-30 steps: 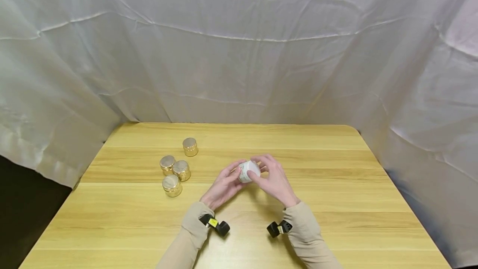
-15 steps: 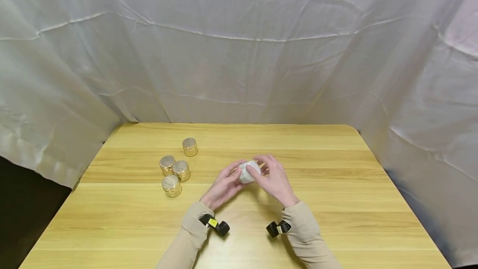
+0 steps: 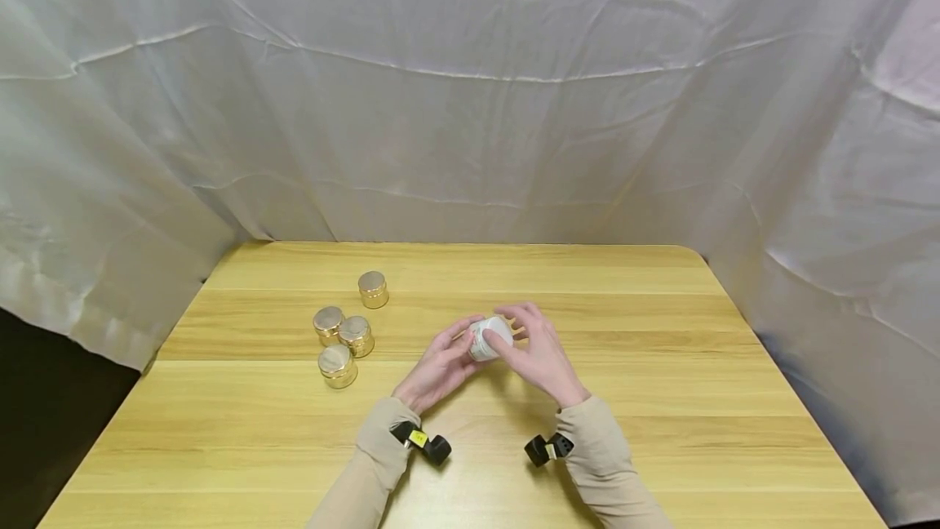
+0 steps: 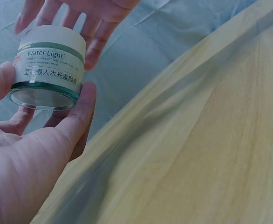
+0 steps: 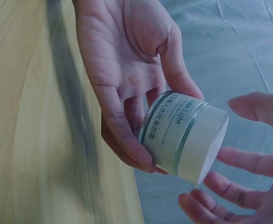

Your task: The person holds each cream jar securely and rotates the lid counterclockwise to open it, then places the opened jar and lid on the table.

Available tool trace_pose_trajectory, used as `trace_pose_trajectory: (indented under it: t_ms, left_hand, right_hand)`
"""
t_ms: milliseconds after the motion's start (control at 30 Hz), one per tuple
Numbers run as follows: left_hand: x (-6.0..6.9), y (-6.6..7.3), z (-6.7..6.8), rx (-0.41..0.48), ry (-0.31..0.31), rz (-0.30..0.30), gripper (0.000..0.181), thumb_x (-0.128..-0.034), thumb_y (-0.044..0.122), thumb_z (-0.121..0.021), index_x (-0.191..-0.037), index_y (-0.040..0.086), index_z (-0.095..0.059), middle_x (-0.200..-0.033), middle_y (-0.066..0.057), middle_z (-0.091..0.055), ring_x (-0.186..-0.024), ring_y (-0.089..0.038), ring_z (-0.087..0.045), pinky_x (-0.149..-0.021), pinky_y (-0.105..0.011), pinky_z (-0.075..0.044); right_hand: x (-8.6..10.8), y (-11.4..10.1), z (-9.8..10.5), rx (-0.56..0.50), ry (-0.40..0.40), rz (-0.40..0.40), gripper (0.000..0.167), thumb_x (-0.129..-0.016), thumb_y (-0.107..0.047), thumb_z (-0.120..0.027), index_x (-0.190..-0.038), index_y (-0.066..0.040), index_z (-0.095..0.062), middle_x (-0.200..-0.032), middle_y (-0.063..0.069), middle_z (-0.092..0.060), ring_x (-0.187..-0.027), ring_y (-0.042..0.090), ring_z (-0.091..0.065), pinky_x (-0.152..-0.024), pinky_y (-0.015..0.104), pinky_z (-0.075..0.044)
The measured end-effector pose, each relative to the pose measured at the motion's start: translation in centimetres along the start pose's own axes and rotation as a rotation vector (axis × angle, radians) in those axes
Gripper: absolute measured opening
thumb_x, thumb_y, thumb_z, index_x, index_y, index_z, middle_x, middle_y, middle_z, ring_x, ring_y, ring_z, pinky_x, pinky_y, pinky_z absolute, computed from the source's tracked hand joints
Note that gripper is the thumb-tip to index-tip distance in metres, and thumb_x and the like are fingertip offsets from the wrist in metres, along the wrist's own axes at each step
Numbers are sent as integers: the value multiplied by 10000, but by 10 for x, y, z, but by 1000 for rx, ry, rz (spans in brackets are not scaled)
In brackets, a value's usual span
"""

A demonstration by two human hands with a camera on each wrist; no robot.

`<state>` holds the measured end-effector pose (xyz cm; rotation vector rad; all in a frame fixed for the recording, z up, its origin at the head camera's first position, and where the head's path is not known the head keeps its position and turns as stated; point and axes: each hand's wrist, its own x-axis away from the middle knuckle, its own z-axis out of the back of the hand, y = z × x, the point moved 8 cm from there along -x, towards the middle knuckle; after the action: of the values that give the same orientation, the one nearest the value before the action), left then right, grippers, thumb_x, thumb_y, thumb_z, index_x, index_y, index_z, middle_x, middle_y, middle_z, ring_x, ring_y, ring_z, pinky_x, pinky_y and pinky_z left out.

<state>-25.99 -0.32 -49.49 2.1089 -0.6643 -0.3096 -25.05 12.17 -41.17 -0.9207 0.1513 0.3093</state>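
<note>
A cream jar [image 4: 50,63] with a white lid [image 5: 202,142], a pale label and a green glass base is held above the table, tilted with its lid toward the right hand. My left hand [image 3: 438,370] grips the jar's body near its base, thumb on one side and fingers on the other. Around the lid, my right hand [image 3: 539,357] has its fingers spread and loosely bent. In the right wrist view its thumb [image 5: 255,106] stands apart from the lid, while some fingertips lie at or very near the lid's edge.
Several gold-lidded jars stand on the wooden table [image 3: 661,366] to the left: one at the back [image 3: 373,290], and a close group with a front jar [image 3: 338,366]. Grey cloth [image 3: 470,121] hangs behind and on both sides.
The right hand's thumb and fingers have shifted slightly about the lid and spread a little away from it. The left hand and jar stay almost in place.
</note>
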Motion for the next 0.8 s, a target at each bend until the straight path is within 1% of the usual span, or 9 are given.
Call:
trace_pose_trajectory:
  t_ms: [133,233,300,367,500,600,700,800]
  left_hand:
    - [0,0,0,-1,-1,1,527,-1083,185,-410,-1544,16,-220,-1472,-112,-346,-1283,-174,-485,-1143,-320,-475]
    - [0,0,0,-6,-5,1,531,-1083,188,-412,-1546,15,-219,-1480,-109,-341,-1289,-172,-479,-1147,-323,-471]
    - [0,0,0,-7,-6,0,524,-1083,185,-411,-1544,16,-227,-1479,-109,-342,-1288,-172,-479,-1143,-319,-474]
    - [0,0,0,-5,-7,-1,513,-1082,181,-411,-1537,17,-240,-1468,-108,-349,-1283,-173,-481,-1137,-313,-478]
    - [1,0,-1,-3,-8,-3,492,-1081,177,-417,-1522,21,-268,-1440,-98,-363,-1268,-169,-486,-1122,-300,-489]
    - [1,0,-1,-4,-10,-4,487,-1080,176,-419,-1520,26,-273,-1433,-94,-365,-1265,-163,-489,-1118,-297,-492]
    - [1,0,-1,-6,-10,-4,498,-1084,171,-406,-1533,20,-252,-1433,-94,-368,-1265,-163,-491,-1117,-294,-492]
    - [1,1,-1,-12,-13,-5,518,-1088,166,-388,-1549,6,-212,-1433,-95,-367,-1265,-164,-489,-1118,-292,-491]
  right_hand:
    - [1,3,1,39,9,-57,449,-923,-318,-713,-1255,-22,-650,-1131,157,-646,-885,256,-635,-738,358,-576]
    - [1,4,1,45,11,-75,440,-923,-326,-713,-1242,-28,-658,-1085,144,-649,-871,238,-627,-715,291,-545]
    - [1,3,1,37,11,-60,417,-922,-305,-717,-1224,-21,-664,-1083,149,-652,-868,236,-635,-716,296,-560]
    - [1,2,1,27,11,-38,395,-918,-283,-724,-1208,-20,-670,-1092,156,-654,-868,234,-646,-731,329,-585]
    - [1,1,0,-13,2,3,369,-896,-222,-741,-1197,-20,-674,-1134,167,-653,-906,275,-666,-798,457,-609]
    - [1,0,0,-37,-10,10,389,-885,-201,-746,-1220,-21,-666,-1156,171,-643,-955,316,-663,-852,522,-600]
    - [0,1,0,-33,-12,-8,425,-896,-233,-741,-1253,-21,-648,-1171,179,-631,-974,333,-653,-852,514,-598]
    - [0,3,1,-1,6,-42,449,-906,-286,-734,-1262,-28,-644,-1169,172,-638,-936,301,-653,-796,423,-596]
